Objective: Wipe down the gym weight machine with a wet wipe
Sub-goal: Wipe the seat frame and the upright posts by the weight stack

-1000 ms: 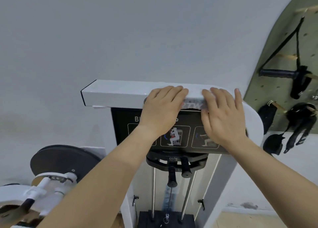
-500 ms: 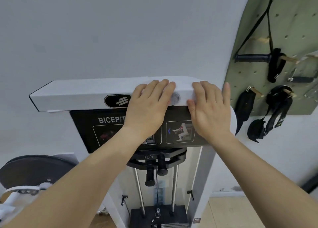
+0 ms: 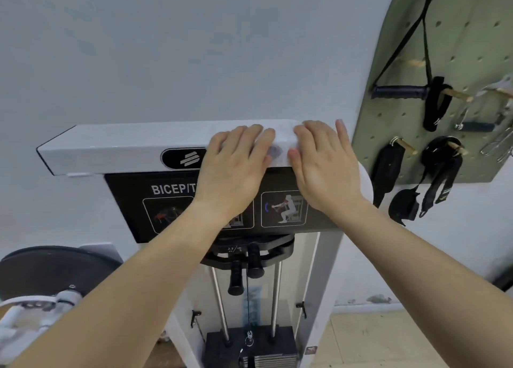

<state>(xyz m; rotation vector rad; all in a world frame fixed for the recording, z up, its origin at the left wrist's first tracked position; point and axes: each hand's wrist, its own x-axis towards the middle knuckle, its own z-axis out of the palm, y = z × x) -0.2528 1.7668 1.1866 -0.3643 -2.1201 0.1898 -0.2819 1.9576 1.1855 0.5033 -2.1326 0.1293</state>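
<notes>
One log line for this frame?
phase: wiping | left hand: flat on wet wipe | right hand: flat on wet wipe | surface: white top bar

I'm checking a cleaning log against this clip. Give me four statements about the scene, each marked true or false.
1. The left hand and right hand lie flat on the white top beam. True.
2. The wet wipe lies on the floor. False: it is spread on the beam between the hands.
3. A green pegboard hangs right of the beam. True.
4. The left hand hides the black logo entirely. False: its left part shows.
</notes>
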